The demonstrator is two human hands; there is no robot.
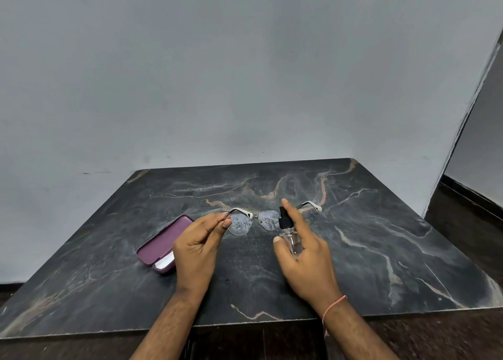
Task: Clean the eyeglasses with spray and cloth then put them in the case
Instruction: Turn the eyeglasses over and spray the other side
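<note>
The eyeglasses (241, 224) have thin metal rims and white temple tips, and both lenses are speckled with spray droplets. My left hand (197, 246) pinches the left corner of the frame between thumb and fingers, holding it just above the table. My right hand (302, 253) grips a small clear spray bottle (290, 235) with a black nozzle, index finger raised over the nozzle, right in front of the right lens. The purple case (163, 241) lies open to the left, something white inside it. No cloth is visible.
All of this is over a dark marble-patterned table (381, 237) that stands against a pale grey wall. A dark floor and a wall corner show at the right. A pink thread circles my right wrist.
</note>
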